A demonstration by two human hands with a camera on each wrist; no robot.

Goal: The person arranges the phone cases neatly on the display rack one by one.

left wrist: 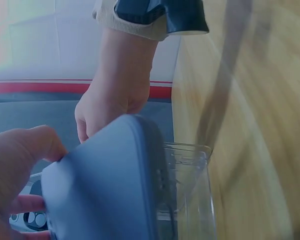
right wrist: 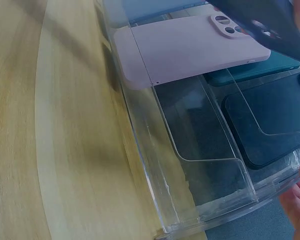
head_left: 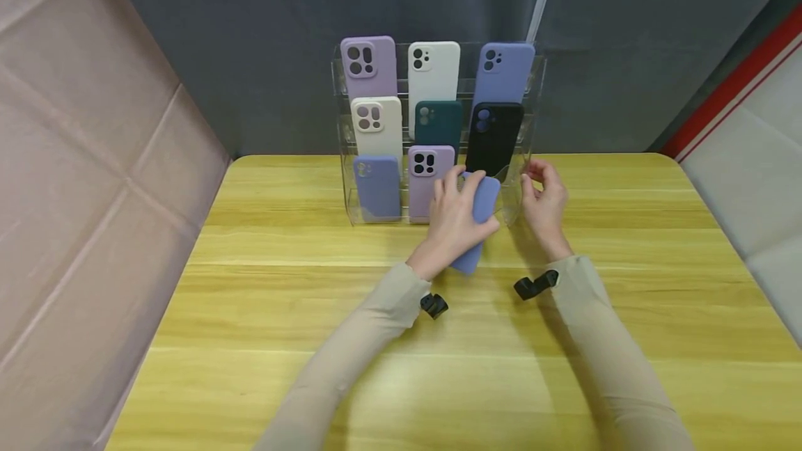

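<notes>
My left hand [head_left: 452,223] grips a periwinkle phone case [head_left: 484,202] by its edges, tilted in front of the bottom right of a clear acrylic display stand [head_left: 351,202]. In the left wrist view the case [left wrist: 102,180] hides part of the stand. My right hand [head_left: 546,202] pinches the stand's right side panel with thumb and fingers, partly out of frame in the right wrist view. Beside the held case, a lilac phone case [head_left: 421,190] stands in the bottom row, with another periwinkle case [head_left: 379,188] to its left. A black case [head_left: 495,141] stands above the held one.
Higher on the stand are a lilac case [head_left: 382,82], two white cases, a teal case [head_left: 440,120] and a periwinkle case [head_left: 510,78]. The stand is on a wooden table [head_left: 263,284] against a grey backdrop [head_left: 250,54]. Both wrists wear small black cameras.
</notes>
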